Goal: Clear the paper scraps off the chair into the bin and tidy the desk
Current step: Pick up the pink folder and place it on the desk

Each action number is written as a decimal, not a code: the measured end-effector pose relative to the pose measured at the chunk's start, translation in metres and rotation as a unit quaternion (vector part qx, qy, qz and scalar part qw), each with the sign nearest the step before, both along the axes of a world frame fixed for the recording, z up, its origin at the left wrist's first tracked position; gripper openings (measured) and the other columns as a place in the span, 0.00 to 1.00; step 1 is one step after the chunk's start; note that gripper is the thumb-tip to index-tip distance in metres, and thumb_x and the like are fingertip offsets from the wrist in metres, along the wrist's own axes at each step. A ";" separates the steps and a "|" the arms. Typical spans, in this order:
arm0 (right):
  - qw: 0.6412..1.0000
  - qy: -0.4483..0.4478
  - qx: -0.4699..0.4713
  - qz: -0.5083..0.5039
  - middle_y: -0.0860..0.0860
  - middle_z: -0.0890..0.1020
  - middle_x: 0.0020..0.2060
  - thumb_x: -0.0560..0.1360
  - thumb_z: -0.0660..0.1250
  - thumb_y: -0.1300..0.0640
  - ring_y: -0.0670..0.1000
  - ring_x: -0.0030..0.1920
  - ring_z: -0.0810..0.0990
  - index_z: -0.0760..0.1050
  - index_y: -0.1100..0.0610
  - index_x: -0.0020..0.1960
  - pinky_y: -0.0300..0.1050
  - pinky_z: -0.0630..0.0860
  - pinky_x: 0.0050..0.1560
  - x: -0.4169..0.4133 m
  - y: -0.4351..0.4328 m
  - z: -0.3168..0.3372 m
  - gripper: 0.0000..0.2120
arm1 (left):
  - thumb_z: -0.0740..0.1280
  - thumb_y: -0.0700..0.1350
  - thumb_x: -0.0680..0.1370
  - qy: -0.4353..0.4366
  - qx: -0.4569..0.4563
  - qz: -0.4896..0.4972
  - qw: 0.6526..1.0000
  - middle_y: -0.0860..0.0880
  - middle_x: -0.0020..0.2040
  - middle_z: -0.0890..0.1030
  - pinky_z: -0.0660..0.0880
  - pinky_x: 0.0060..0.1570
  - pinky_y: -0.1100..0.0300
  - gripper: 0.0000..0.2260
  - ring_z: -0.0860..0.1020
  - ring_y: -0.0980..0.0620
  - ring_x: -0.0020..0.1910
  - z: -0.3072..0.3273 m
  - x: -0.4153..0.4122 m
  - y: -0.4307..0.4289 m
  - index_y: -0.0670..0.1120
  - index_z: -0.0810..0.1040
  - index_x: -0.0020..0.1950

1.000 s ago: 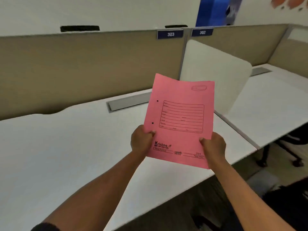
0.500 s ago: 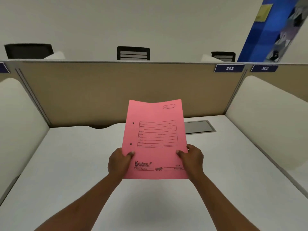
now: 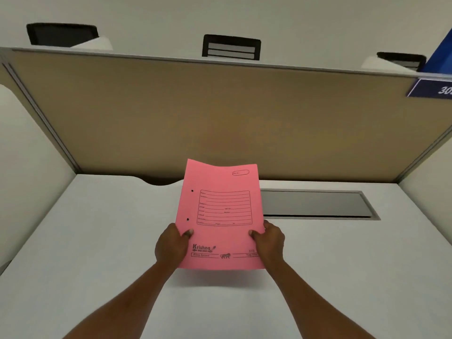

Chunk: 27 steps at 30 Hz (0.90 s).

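Both hands clamp the pink file folder (image 3: 221,214) by its lower corners: left hand (image 3: 171,245) on the punched-hole edge, right hand (image 3: 271,241) on the opposite edge, thumbs on the printed face. The folder is held tilted above the white desk (image 3: 97,241), its lower edge clear of the surface with a shadow beneath. Since a second ago my view has swung from the neighbouring bay to square-on with the tan partition (image 3: 220,113); the grey cable hatch (image 3: 315,204) now lies beyond the right-hand grip. I judge this the tidying stage: folder about to be laid down. Chair, scraps and bin not in view.
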State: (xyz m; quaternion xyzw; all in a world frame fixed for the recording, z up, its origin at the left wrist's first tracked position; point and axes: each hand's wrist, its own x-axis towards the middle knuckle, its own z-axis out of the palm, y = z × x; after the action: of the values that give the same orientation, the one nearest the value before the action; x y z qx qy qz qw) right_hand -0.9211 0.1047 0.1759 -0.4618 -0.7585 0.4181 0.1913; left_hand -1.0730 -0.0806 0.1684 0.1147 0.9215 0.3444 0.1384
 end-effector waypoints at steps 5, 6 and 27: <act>0.999 -0.044 -0.016 0.021 0.55 0.84 0.45 0.70 0.71 0.61 0.55 0.42 0.80 0.79 0.61 0.50 0.43 0.74 0.42 -0.032 0.010 -0.040 0.09 | 0.68 0.51 0.76 0.010 -0.044 -0.008 0.999 0.43 0.45 0.80 0.71 0.35 0.55 0.14 0.77 0.44 0.39 -0.041 -0.028 0.010 0.43 0.69 0.44; 0.998 -0.047 -0.018 0.024 0.55 0.84 0.45 0.70 0.71 0.61 0.53 0.41 0.79 0.79 0.61 0.50 0.43 0.74 0.42 -0.038 0.012 -0.046 0.09 | 0.68 0.51 0.76 0.013 -0.048 -0.003 0.999 0.43 0.44 0.80 0.71 0.35 0.54 0.14 0.76 0.45 0.38 -0.048 -0.032 0.010 0.43 0.69 0.44; 0.984 -0.179 -0.002 0.021 0.55 0.82 0.48 0.71 0.72 0.56 0.59 0.48 0.80 0.74 0.59 0.51 0.50 0.76 0.45 -0.079 0.023 -0.073 0.12 | 0.65 0.60 0.75 0.143 -0.177 -0.138 0.964 0.43 0.37 0.78 0.70 0.31 0.57 0.20 0.77 0.45 0.33 -0.078 -0.070 0.011 0.41 0.71 0.43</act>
State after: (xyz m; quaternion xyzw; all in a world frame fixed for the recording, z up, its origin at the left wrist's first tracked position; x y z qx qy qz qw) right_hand -1.0000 0.1278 0.1028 -0.5135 -0.7893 0.3340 0.0425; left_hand -1.1431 -0.0698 0.0900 0.2624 0.9532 0.1330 0.0697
